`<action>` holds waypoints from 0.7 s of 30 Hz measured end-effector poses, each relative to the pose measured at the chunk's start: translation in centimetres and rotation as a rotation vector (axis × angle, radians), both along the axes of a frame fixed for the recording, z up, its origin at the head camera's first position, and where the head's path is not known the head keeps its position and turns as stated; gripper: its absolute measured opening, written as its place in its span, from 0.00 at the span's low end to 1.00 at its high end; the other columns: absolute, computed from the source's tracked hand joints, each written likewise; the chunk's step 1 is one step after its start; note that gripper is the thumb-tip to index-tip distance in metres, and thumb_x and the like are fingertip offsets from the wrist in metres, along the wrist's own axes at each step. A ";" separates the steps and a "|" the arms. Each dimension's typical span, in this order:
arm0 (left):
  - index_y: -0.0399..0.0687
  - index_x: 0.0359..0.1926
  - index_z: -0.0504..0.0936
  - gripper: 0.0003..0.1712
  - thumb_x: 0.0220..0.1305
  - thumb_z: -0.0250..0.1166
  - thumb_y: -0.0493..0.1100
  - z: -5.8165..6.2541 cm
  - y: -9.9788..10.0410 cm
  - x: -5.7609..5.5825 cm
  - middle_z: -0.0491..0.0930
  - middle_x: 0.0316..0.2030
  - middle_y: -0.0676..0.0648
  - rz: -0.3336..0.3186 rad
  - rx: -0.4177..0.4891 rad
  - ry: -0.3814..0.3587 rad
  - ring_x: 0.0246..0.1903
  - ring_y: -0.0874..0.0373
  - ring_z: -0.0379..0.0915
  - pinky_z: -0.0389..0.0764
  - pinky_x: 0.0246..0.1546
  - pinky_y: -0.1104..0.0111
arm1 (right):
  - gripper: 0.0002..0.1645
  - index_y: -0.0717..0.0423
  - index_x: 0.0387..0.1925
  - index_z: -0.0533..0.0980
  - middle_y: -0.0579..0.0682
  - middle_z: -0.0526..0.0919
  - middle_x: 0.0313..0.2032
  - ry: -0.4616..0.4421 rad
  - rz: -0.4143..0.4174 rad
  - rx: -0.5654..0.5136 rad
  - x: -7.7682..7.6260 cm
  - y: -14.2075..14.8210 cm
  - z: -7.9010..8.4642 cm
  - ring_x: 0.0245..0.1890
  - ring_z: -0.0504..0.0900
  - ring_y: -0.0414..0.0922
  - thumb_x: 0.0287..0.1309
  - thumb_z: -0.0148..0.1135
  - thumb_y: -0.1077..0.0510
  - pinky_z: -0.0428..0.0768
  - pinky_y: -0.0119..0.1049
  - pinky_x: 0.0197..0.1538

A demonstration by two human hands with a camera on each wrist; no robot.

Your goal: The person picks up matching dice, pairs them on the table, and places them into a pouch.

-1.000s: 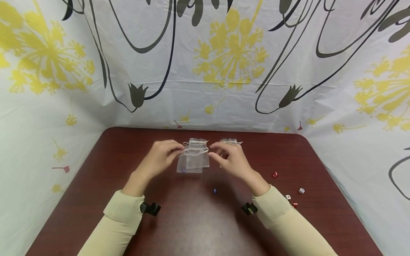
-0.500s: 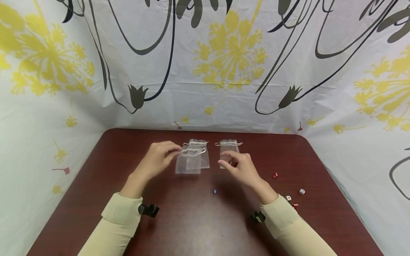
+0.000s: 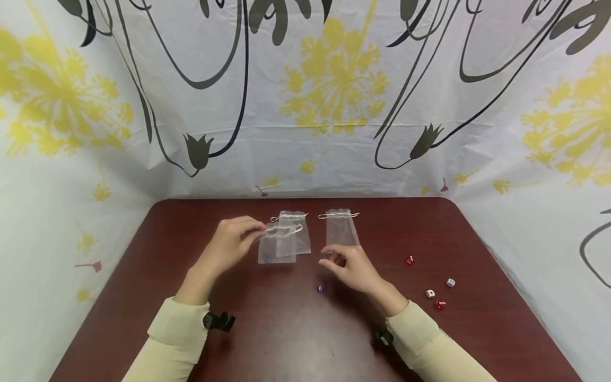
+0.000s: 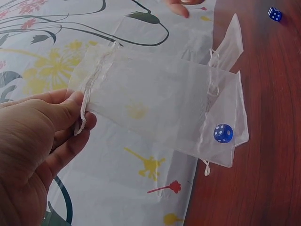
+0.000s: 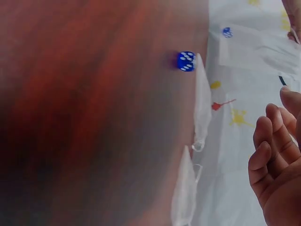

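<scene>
My left hand [image 3: 231,244] pinches the gathered drawstring end of a sheer white organza pouch [image 4: 155,103] between thumb and fingers. A blue die [image 4: 223,133] with white dots lies inside, at the pouch's bottom end. Under and behind the held pouch lies a second organza pouch [image 3: 302,241] on the table. My right hand [image 3: 355,270] hovers above the table with loosely bent fingers and nothing between them. A loose blue die [image 3: 320,288] sits on the table just below and left of the right fingertips. Partly covered by that hand is a third organza pouch [image 3: 341,228].
On the right of the dark red-brown table [image 3: 267,329] lie two red dice, one nearer the back [image 3: 409,260], and two white dice, one farther right [image 3: 451,283]. A patterned cloth [image 3: 305,106] hangs along the table's back edge and sides.
My right hand has left the held pouch, moving right and then toward the loose blue die. My left hand keeps its pinch on the pouch and has shifted slightly left.
</scene>
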State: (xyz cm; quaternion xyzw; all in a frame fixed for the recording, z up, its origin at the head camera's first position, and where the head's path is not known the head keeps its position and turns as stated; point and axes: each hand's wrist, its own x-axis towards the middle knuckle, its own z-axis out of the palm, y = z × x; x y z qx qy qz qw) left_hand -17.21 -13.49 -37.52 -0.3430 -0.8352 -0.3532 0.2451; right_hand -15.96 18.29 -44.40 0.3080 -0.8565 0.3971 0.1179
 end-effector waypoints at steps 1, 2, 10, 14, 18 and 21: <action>0.38 0.36 0.89 0.07 0.55 0.74 0.27 0.0 0.0 0.0 0.87 0.33 0.47 -0.002 0.003 0.002 0.33 0.57 0.83 0.86 0.36 0.63 | 0.10 0.58 0.41 0.85 0.37 0.80 0.22 -0.005 -0.003 0.011 0.1 0.0 -0.2 0.20 0.75 0.32 0.59 0.74 0.59 0.78 0.30 0.26; 0.38 0.36 0.89 0.07 0.55 0.74 0.27 -0.1 0.0 0.0 0.87 0.33 0.47 -0.004 0.004 0.002 0.33 0.57 0.83 0.86 0.36 0.63 | 0.10 0.59 0.41 0.85 0.37 0.80 0.22 -0.012 -0.004 0.022 0.1 0.0 -0.5 0.20 0.75 0.31 0.59 0.74 0.58 0.78 0.30 0.27; 0.37 0.35 0.88 0.07 0.55 0.73 0.26 -0.3 -0.1 0.0 0.87 0.33 0.45 -0.026 0.011 0.008 0.33 0.56 0.84 0.86 0.36 0.63 | 0.13 0.61 0.41 0.84 0.37 0.79 0.22 -0.040 0.029 0.076 0.4 0.2 -1.7 0.20 0.75 0.30 0.58 0.74 0.58 0.78 0.29 0.26; 0.37 0.35 0.88 0.07 0.55 0.73 0.26 -0.3 -0.1 0.0 0.87 0.33 0.45 -0.025 0.015 0.006 0.33 0.56 0.84 0.86 0.36 0.63 | 0.14 0.60 0.43 0.83 0.34 0.80 0.21 -0.093 0.056 0.139 0.5 0.2 -2.1 0.19 0.75 0.28 0.60 0.73 0.55 0.78 0.29 0.28; 0.37 0.36 0.88 0.07 0.56 0.73 0.26 -0.2 -0.1 0.1 0.87 0.33 0.46 -0.014 0.009 -0.008 0.33 0.56 0.84 0.86 0.36 0.63 | 0.16 0.57 0.45 0.83 0.32 0.78 0.20 -0.123 0.076 0.218 0.4 0.3 -2.5 0.18 0.73 0.26 0.61 0.73 0.52 0.76 0.28 0.30; 0.37 0.36 0.88 0.06 0.56 0.73 0.27 -0.3 -0.1 0.2 0.87 0.33 0.46 -0.008 0.000 -0.019 0.33 0.57 0.83 0.86 0.36 0.64 | 0.16 0.56 0.44 0.83 0.31 0.77 0.20 -0.132 0.088 0.241 0.5 0.3 -2.8 0.18 0.72 0.26 0.61 0.73 0.51 0.75 0.27 0.29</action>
